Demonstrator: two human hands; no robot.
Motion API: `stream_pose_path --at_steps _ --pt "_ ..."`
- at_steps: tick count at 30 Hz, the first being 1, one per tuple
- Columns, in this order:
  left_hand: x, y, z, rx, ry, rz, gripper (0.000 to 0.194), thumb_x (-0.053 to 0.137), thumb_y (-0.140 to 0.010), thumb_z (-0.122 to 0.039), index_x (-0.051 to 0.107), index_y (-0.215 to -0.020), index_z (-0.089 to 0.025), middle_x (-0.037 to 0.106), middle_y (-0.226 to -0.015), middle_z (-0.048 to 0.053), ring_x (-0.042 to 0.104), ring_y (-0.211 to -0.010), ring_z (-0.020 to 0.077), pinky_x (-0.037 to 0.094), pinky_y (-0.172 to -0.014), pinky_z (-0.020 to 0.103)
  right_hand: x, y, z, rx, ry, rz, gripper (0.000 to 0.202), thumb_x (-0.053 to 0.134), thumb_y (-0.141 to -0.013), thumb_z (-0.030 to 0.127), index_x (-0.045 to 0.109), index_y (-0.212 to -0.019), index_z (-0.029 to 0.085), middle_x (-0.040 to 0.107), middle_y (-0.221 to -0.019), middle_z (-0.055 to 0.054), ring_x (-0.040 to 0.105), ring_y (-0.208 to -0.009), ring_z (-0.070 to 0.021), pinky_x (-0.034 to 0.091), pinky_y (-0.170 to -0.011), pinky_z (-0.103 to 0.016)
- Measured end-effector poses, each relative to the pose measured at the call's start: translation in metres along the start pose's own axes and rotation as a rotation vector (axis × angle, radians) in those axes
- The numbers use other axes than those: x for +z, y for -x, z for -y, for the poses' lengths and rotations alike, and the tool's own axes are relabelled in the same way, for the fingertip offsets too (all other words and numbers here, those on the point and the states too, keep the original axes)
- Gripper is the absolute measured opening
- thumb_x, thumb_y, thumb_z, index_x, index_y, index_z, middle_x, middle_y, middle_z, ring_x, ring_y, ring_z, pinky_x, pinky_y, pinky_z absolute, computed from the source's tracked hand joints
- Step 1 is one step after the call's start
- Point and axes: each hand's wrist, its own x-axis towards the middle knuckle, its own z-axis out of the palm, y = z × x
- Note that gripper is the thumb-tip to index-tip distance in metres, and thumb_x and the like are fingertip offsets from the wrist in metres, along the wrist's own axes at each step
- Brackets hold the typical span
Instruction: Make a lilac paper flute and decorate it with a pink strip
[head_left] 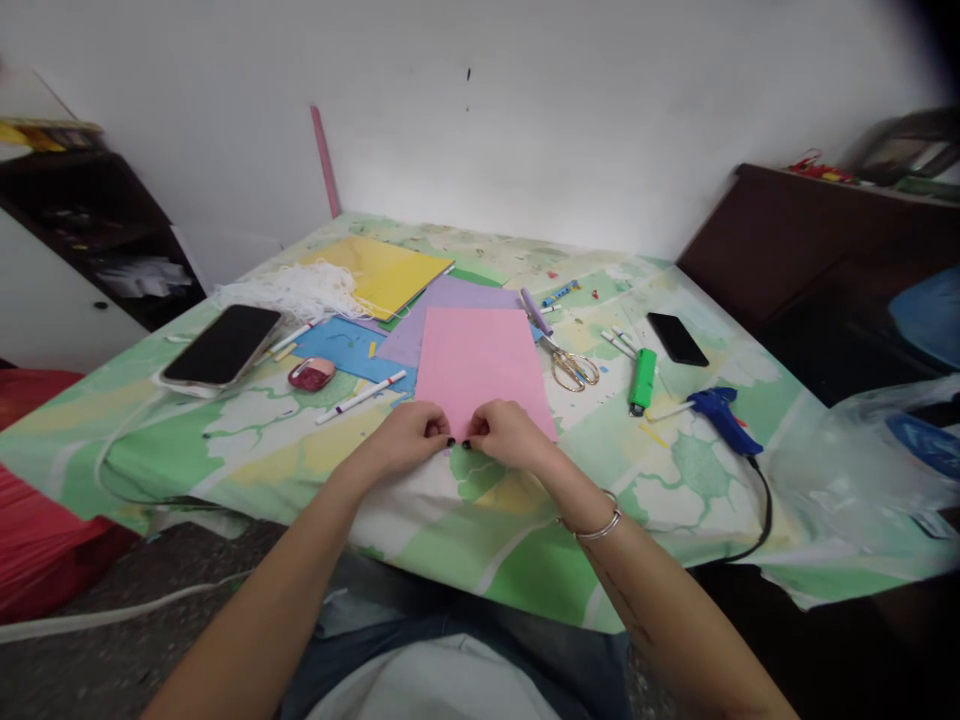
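A pink sheet of paper (484, 355) lies flat on the table in front of me. At its near edge my left hand (416, 428) pinches the paper, fingers curled and thumb at the border. Close beside it, my right hand (504, 432) pinches the same edge, the two thumbs only a small gap apart. Beneath and behind the pink sheet spreads a purple sheet (450, 300), with a blue sheet (337, 350) to the left. Gold-handled scissors (571, 367) rest just right of the paper. A white marker (360, 397) lies to the left of my left hand.
On the left are a phone (223, 345), white yarn (300, 288), a yellow sheet (382, 270) and a dark red object (311, 374). To the right lie a green lighter (643, 380), a blue glue gun (724, 420) with its cord, another phone (677, 339) and a plastic bag (847, 470).
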Motion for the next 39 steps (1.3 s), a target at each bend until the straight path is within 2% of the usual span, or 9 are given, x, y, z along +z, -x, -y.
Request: stream_pose_path --at_steps 6,12,20,32,39 --pt "-0.008 0.003 0.004 -0.036 -0.069 0.007 0.009 0.052 -0.068 -0.019 0.061 -0.067 -0.016 0.060 -0.067 0.002 0.052 -0.063 0.0145 0.035 -0.058 0.025 0.003 0.000 -0.002 -0.014 -0.015 -0.008 0.009 0.061 -0.069 0.016 0.069 -0.074 0.017 0.071 -0.076 -0.004 0.059 -0.070 -0.0138 0.037 -0.063 -0.024" --pt "-0.008 0.008 0.002 -0.046 -0.052 -0.033 0.009 0.051 -0.068 -0.018 0.059 -0.065 -0.015 0.057 -0.065 0.001 0.050 -0.063 0.0139 0.035 -0.058 0.024 0.005 -0.002 0.002 0.055 0.006 -0.038 0.008 0.061 -0.068 0.019 0.068 -0.071 0.015 0.070 -0.074 -0.007 0.059 -0.068 -0.0159 0.037 -0.060 -0.025" --pt "-0.011 0.012 0.011 -0.067 -0.090 -0.047 0.010 0.052 -0.071 -0.021 0.060 -0.068 -0.016 0.058 -0.066 0.001 0.051 -0.064 0.0149 0.035 -0.059 0.025 -0.003 -0.010 0.003 0.110 -0.004 0.027 0.015 0.068 -0.060 0.026 0.069 -0.070 0.014 0.068 -0.068 -0.008 0.060 -0.064 -0.0171 0.036 -0.050 -0.023" --pt "-0.011 0.013 0.011 -0.122 -0.287 -0.055 0.009 0.050 -0.074 -0.021 0.057 -0.069 -0.017 0.061 -0.072 0.004 0.052 -0.066 0.0168 0.034 -0.060 0.027 -0.005 -0.010 0.004 0.123 -0.015 0.049 0.016 0.065 -0.059 0.027 0.068 -0.066 0.013 0.066 -0.066 -0.007 0.058 -0.061 -0.0162 0.033 -0.046 -0.023" --pt "-0.013 0.014 0.018 -0.119 -0.152 -0.039 0.004 0.053 -0.066 -0.014 0.056 -0.066 -0.017 0.057 -0.067 0.000 0.050 -0.064 0.0143 0.035 -0.059 0.024 -0.006 -0.013 0.004 0.138 -0.006 0.059 0.016 0.067 -0.056 0.026 0.067 -0.065 0.013 0.065 -0.065 -0.008 0.056 -0.058 -0.0153 0.032 -0.045 -0.023"
